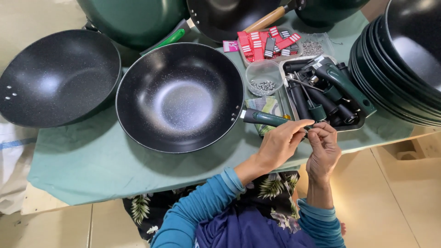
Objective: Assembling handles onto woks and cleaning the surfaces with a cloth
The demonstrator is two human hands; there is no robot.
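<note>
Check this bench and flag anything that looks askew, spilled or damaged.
Nothing looks spilled or damaged. The wok lies flat on the green cloth, both hands meet at the end of its green handle, and the small screws stay inside the clear cup.

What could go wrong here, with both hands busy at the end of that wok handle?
The wok sits near the table edge; a push on its dark green handle might slide it off. The left hand and right hand pinch something small at the handle's end, perhaps a screw, which could drop to the floor. The open tub of small metal parts nearby could be knocked over.
</note>
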